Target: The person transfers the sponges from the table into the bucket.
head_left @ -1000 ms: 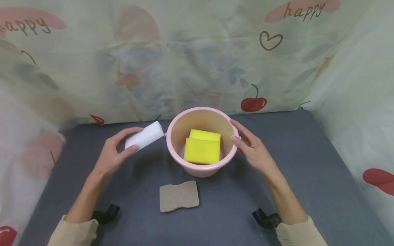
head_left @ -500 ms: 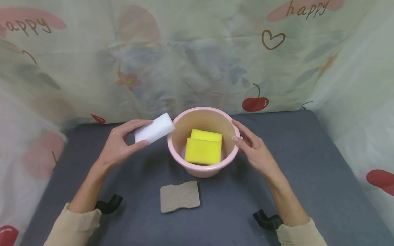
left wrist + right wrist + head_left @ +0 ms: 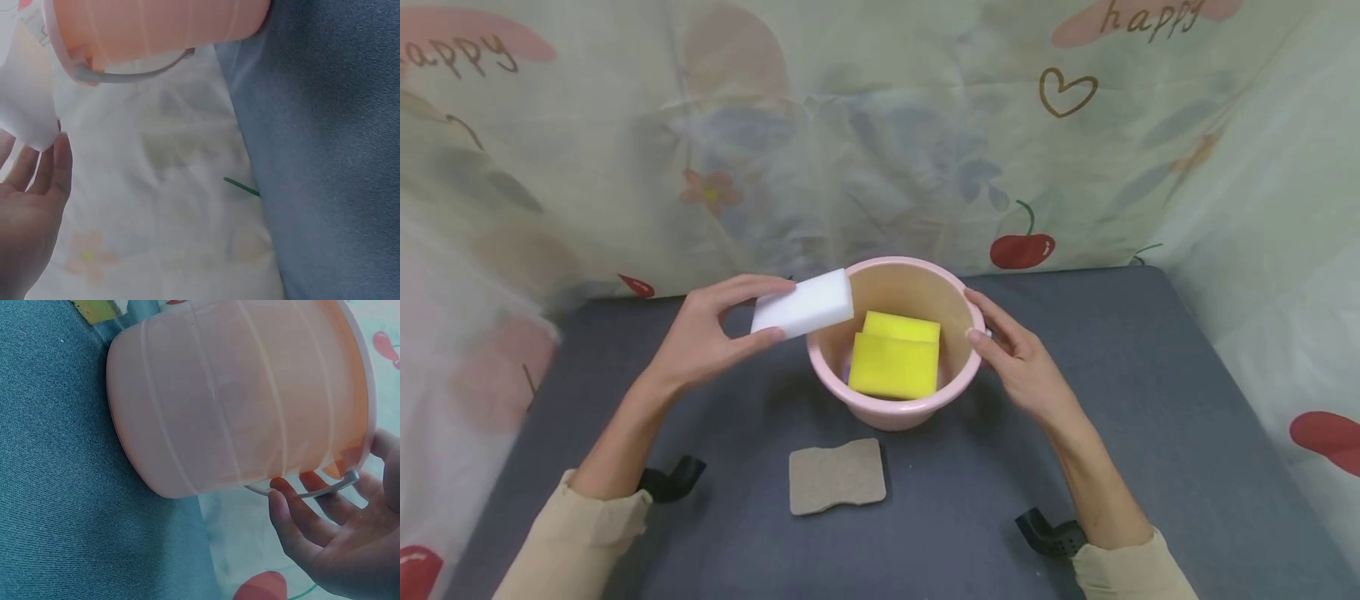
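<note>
My left hand pinches a white sponge block between thumb and fingers. The block is raised and tilted, its right end overlapping the left rim of a pink bucket in the head view. The left wrist view shows the white block at the fingertips, close to the bucket's mouth. With my right hand I grip the bucket's right rim; in the right wrist view the fingers lie against its outside, by the grey handle. Inside the upright bucket, two yellow sponges overlap, with something purple mostly hidden beneath.
A flat grey-brown pad with wavy long sides lies on the dark table, in front of the bucket. Behind the table hangs a pale printed curtain, which also closes off both sides.
My left hand has carried the white sponge block rightward and slightly up, from left of the bucket to its rim. The right hand keeps its grip, and the bucket stays in place.
</note>
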The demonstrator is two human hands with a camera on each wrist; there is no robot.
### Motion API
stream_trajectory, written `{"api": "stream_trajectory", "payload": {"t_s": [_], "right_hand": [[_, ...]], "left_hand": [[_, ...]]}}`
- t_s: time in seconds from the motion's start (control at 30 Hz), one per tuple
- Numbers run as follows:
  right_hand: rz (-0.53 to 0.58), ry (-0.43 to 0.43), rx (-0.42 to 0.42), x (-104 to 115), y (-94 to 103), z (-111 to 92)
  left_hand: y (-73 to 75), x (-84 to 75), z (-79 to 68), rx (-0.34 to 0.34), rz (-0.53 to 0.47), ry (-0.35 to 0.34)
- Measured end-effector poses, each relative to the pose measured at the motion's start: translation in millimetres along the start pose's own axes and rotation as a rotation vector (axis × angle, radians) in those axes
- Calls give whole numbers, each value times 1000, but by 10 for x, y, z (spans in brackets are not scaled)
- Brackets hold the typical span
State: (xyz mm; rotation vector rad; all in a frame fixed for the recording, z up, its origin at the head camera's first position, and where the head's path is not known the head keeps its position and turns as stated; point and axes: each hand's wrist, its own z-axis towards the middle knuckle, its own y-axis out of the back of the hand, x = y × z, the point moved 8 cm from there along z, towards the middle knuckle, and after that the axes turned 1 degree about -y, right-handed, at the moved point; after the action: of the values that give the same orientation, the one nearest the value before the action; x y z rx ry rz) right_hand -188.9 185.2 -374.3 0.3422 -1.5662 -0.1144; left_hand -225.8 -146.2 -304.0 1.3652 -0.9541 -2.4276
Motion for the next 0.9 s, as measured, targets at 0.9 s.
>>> {"api": "stream_trajectory", "payload": {"t_s": [0.9], "right_hand": [[-42, -5, -7, -1, 1, -5]], "left_hand": [[-368, -375, 372, 146, -15, -121]]}}
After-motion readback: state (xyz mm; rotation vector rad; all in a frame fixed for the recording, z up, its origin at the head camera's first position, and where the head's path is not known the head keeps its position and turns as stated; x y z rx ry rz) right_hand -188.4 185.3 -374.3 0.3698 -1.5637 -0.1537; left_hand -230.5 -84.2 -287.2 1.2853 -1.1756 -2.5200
